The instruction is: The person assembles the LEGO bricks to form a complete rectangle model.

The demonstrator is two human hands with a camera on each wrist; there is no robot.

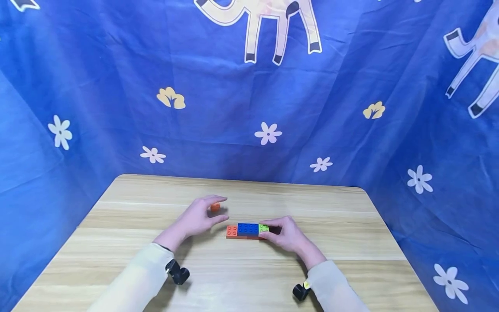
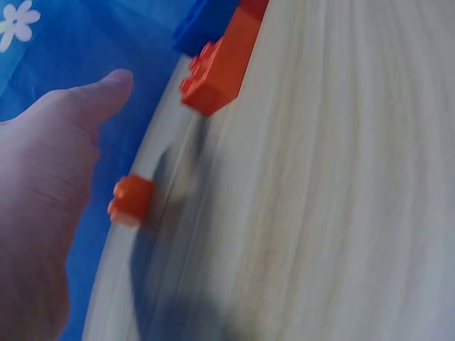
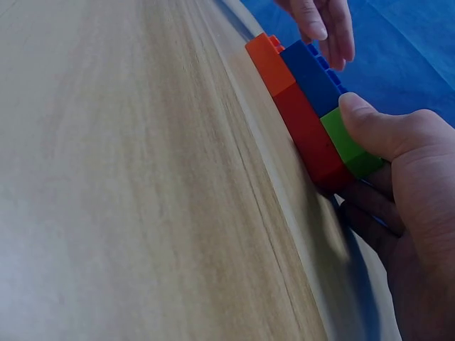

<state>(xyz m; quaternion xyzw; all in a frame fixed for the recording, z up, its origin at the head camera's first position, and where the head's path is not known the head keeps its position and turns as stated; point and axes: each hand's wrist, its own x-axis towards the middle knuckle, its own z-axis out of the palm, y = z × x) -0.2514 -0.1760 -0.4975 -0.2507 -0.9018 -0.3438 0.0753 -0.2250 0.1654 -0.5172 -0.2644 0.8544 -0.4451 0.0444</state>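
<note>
A row of joined toy building bricks sits on the table: an orange brick [image 1: 231, 231] and a red brick [image 3: 307, 135] form the bottom layer. On top are a blue brick [image 1: 248, 229] and a green brick [image 3: 348, 145]. My right hand [image 1: 289, 235] pinches the green brick at the right end, thumb on one side and fingers on the other. My left hand [image 1: 198, 216] is held with thumb and fingers apart, left of the row. A small loose orange brick [image 2: 132, 200] lies beyond its thumb, between thumb and fingers in the head view, with no visible grip on it.
The bricks are on a light wood-grain table [image 1: 234, 277]. A blue curtain [image 1: 218, 143] with flowers and animal figures hangs behind the table and along both sides. A small black camera is worn on each wrist.
</note>
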